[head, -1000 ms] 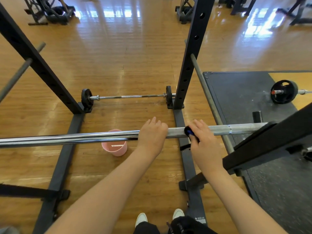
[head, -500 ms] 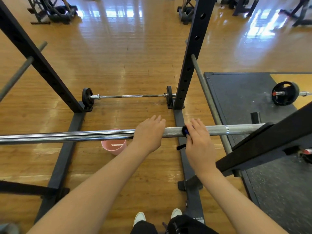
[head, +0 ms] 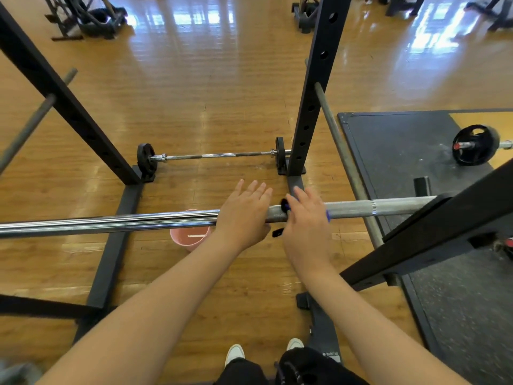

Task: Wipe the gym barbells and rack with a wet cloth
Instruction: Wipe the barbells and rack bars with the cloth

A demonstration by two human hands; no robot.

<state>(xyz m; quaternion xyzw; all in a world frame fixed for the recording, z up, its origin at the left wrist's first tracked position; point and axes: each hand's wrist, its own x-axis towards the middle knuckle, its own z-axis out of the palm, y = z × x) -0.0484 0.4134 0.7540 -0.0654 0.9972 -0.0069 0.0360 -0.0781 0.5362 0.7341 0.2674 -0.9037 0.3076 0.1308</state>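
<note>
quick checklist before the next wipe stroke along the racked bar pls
1. Cloth in hand: ok. The right hand presses the dark cloth onto the racked barbell.
2. Left hand steadying the bar: ok. It rests on it with fingers straight.
3. Bar seated in the rack: cannot tell. Its right end passes behind a black beam, the left end runs out of view.
4. Path to the right: ok. Bare knurled bar as far as the beam.
5. Pink bucket within reach: ok. On the floor under the bar.
6. Cloth wet: cannot tell.
</note>
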